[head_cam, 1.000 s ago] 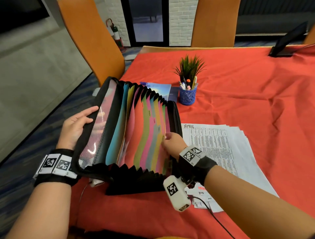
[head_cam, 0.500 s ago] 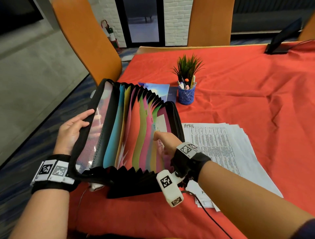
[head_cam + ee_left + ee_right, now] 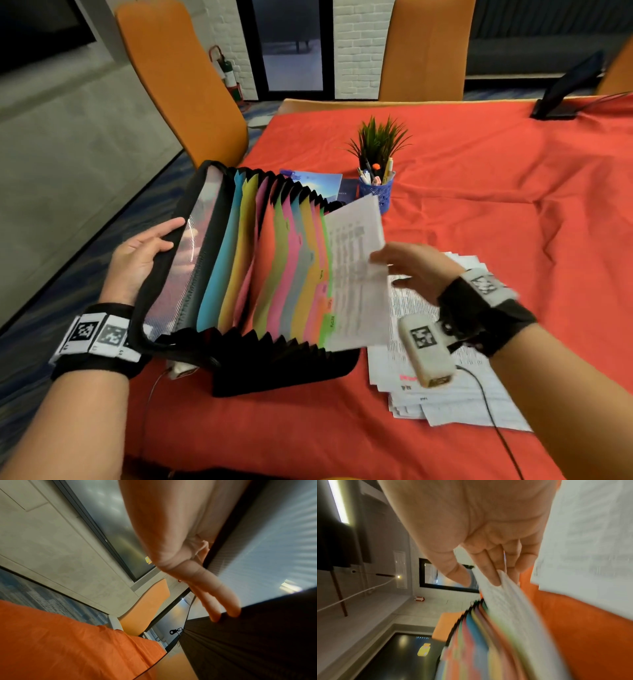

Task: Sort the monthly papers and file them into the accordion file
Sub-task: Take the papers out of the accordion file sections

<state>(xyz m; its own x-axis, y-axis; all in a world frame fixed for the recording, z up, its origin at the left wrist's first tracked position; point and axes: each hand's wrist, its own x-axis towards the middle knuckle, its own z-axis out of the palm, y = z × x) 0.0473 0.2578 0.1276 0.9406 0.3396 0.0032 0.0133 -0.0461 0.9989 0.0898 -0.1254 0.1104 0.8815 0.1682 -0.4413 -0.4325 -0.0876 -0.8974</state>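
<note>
The black accordion file [image 3: 260, 274] stands fanned open on the red cloth, its coloured dividers showing. My left hand [image 3: 161, 236] holds its clear front cover, thumb over the rim and fingers [image 3: 214, 599] flat against the black back [image 3: 257, 642]. My right hand [image 3: 387, 263] pinches the right edge of a printed sheet [image 3: 356, 274] that stands tilted at the file's rightmost pockets; its lower end is hidden. The right wrist view shows the fingers [image 3: 493, 577] on that sheet [image 3: 508, 608] beside the blurred dividers [image 3: 471, 642]. A stack of printed papers [image 3: 455, 394] lies right of the file.
A blue pen cup with a small plant [image 3: 376, 192] and blue booklets [image 3: 318, 181] sit behind the file. Orange chairs [image 3: 181, 85] stand at the table's far and left sides. A black device [image 3: 568, 92] is at the far right corner. Red cloth [image 3: 496, 212] covers the table.
My right hand has come away from between the rear dividers and moved right, now holding a printed sheet up at the last pockets. The left hand keeps its hold on the cover.
</note>
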